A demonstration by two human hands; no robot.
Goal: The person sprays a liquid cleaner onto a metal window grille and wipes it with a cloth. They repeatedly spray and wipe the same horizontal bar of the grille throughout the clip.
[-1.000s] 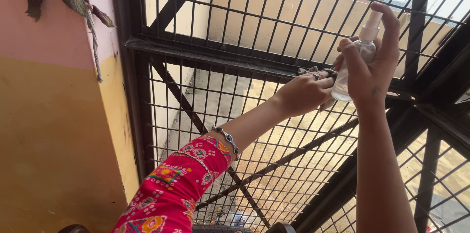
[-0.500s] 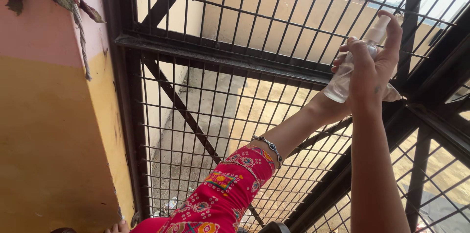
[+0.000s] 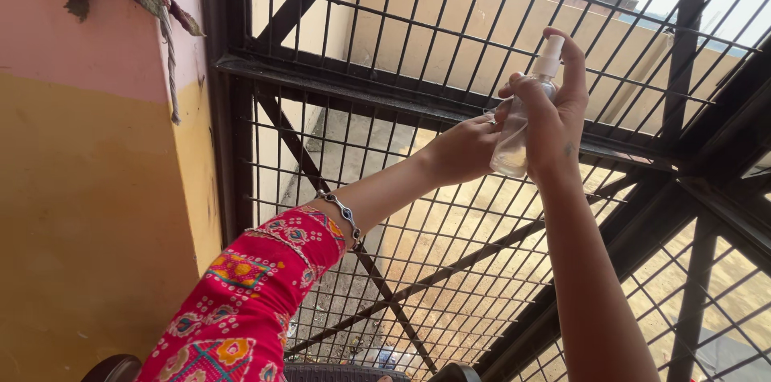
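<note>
Hands shifted left, spray bottle (image 3: 520,121) within right fingers (image 3: 530,93)

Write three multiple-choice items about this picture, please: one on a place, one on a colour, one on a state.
1. Where is the left hand?
A. on the yellow wall
B. at the horizontal bar of the black metal grille
C. in the lap

2. What colour is the left sleeve?
A. plain white
B. dark green
C. red with a pattern

3. How is the spray bottle held?
A. upright, forefinger on its nozzle
B. lying flat on an open palm
C. upside down

Answers:
1 B: the left hand reaches to the grille's horizontal bar.
2 C: the sleeve is red, patterned.
3 A: the right hand grips the clear spray bottle upright, forefinger on top.
</note>
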